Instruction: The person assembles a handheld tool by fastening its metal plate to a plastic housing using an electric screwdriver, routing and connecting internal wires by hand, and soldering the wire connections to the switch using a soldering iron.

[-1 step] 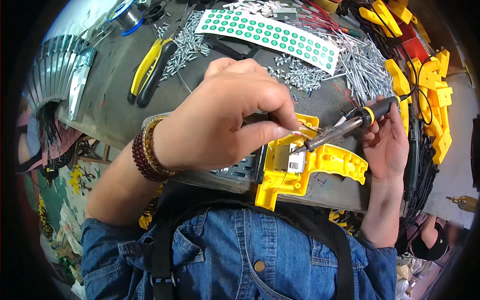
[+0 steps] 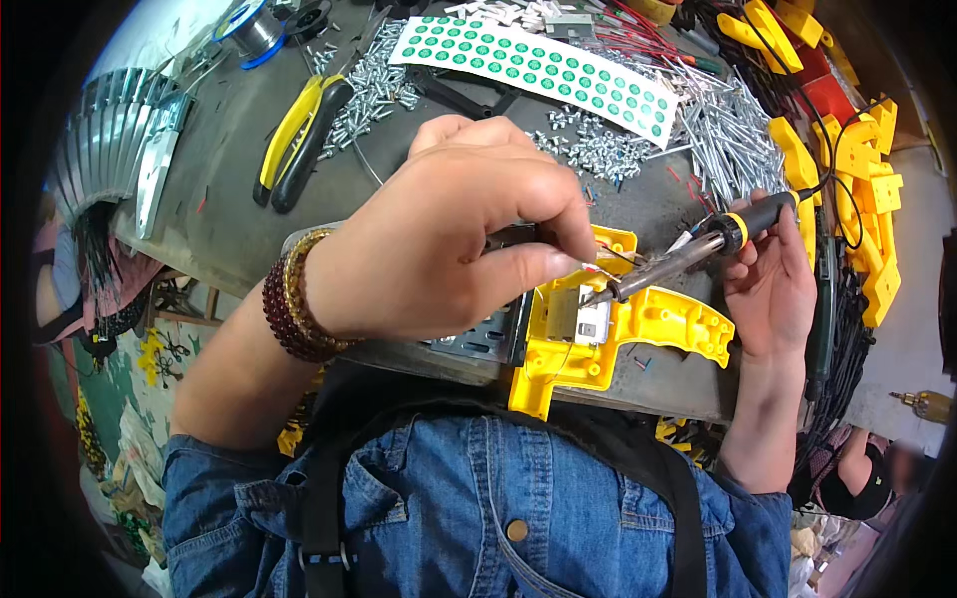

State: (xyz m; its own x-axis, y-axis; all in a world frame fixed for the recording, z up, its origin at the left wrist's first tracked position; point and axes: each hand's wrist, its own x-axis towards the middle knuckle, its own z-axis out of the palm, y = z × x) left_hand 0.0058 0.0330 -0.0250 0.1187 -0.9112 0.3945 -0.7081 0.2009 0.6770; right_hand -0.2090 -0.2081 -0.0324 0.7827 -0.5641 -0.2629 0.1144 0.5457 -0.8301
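My right hand [image 2: 773, 289] is closed around the dark handle of a soldering iron [image 2: 673, 267]. The iron slopes down to the left, its tip at a small metal block [image 2: 578, 315] set in a yellow plastic housing half [image 2: 583, 374]. My left hand [image 2: 488, 214] is closed in a pinch just above that block, thumb and forefinger on a thin wire [image 2: 601, 269] beside the iron's barrel. The fingertips partly hide the wire's end. A curved yellow handle section [image 2: 683, 324] extends right from the housing. Under my left wrist, a slotted dark metal plate [image 2: 478, 341] adjoins the housing.
Yellow-and-black cutters [image 2: 302, 145] lie left, near loose screws [image 2: 374, 105] and a solder spool [image 2: 254, 35]. Behind my hands are a green-dotted sticker sheet [image 2: 533, 75] and a heap of long metal pins [image 2: 733, 140]. Yellow plastic parts [image 2: 862, 184] and black cables fill the right side.
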